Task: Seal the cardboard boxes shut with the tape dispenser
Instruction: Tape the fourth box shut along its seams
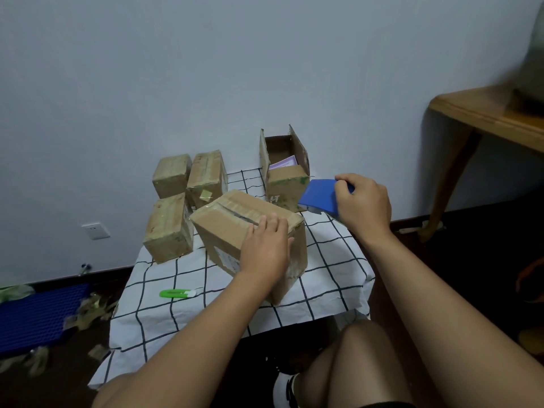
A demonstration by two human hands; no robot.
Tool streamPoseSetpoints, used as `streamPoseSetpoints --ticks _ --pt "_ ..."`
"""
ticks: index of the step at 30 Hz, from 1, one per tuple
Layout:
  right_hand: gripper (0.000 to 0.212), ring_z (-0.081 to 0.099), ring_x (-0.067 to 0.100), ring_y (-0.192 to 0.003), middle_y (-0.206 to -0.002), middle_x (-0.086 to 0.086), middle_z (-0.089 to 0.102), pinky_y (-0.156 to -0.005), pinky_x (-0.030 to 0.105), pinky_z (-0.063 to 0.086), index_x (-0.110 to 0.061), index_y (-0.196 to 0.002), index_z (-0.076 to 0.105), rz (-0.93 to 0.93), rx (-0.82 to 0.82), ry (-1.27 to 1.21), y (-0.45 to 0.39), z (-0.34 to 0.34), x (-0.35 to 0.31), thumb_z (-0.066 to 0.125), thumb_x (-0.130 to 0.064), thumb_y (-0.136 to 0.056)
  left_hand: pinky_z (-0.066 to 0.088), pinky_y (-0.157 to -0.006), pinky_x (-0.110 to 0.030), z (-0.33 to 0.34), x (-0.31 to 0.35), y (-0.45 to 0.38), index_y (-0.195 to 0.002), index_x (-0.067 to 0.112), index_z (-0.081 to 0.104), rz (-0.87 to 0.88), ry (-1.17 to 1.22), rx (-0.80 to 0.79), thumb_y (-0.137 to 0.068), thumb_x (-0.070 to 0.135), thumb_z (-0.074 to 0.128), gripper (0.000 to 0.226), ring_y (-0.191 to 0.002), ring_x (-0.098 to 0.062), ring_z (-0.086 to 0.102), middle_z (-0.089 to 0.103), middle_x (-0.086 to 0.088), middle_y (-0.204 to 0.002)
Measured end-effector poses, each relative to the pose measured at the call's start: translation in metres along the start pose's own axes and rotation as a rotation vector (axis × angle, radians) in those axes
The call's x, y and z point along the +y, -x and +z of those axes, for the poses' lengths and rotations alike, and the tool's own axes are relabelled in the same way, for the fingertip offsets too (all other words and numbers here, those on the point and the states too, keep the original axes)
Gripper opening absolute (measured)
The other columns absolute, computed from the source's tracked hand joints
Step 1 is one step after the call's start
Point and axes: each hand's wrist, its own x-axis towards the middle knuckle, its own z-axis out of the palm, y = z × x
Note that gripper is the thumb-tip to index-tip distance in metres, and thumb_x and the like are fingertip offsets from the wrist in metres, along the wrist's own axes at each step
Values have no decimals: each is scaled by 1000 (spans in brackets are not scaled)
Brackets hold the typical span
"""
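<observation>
Your left hand point(266, 245): fingers straight, pressing flat on the closed box point(235, 228) at table centre. Your right hand point(363, 206): fingers curled, gripping the blue tape dispenser point(319, 196) at 2 o'clock of that box, beside the open box point(284, 178).

Five cardboard boxes point(247, 228), one blue tape dispenser point(319, 195), one green box cutter point(176, 293), two hands point(265, 248)
</observation>
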Motion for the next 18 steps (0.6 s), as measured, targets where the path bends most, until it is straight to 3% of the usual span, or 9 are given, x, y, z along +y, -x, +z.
streamPoseSetpoints --ticks 2,4,7,9,14,18 --pt "30 53 17 -81 -101 4 74 -68 29 38 -22 -108 75 -3 17 -10 -2 -5 0 49 -26 -94 6 -120 -41 1 -6 5 -147 12 29 65 -47 0 -105 29 32 46 -147 -27 18 24 -9 -159" --pt "31 54 16 -82 -101 3 74 -68 29 40 -22 -108 75 -6 34 -20 -4 -8 0 49 -27 -94 4 -119 -35 1 -18 13 -150 12 27 142 -64 16 -99 15 38 52 -148 -25 16 22 -9 -161" --pt "31 58 18 -85 -101 2 74 -69 29 42 -22 -109 76 -18 40 -43 -3 -6 -2 49 -26 -94 30 -112 -36 -5 -45 21 -149 18 34 166 2 48 -89 5 53 64 -145 -19 28 30 -1 -158" --pt "32 59 19 -86 -100 2 74 -69 30 44 -22 -108 76 -29 30 -70 0 -2 -5 48 -26 -93 41 -103 -36 -11 -62 24 -146 21 42 164 53 60 -90 6 59 60 -141 -17 37 38 2 -154" --pt "37 58 15 -80 -93 0 74 -63 26 45 -20 -106 76 -73 -6 -135 10 14 -15 45 -30 -90 42 -108 -44 -13 -91 28 -138 14 54 226 205 52 -95 11 60 44 -137 -21 43 48 -3 -147" --pt "44 59 14 -80 -91 -1 72 -60 20 43 -18 -107 76 -104 -24 -179 15 23 -22 41 -34 -87 35 -112 -47 -11 -95 27 -141 25 50 143 213 25 -97 40 53 46 -141 -24 34 38 -2 -154"
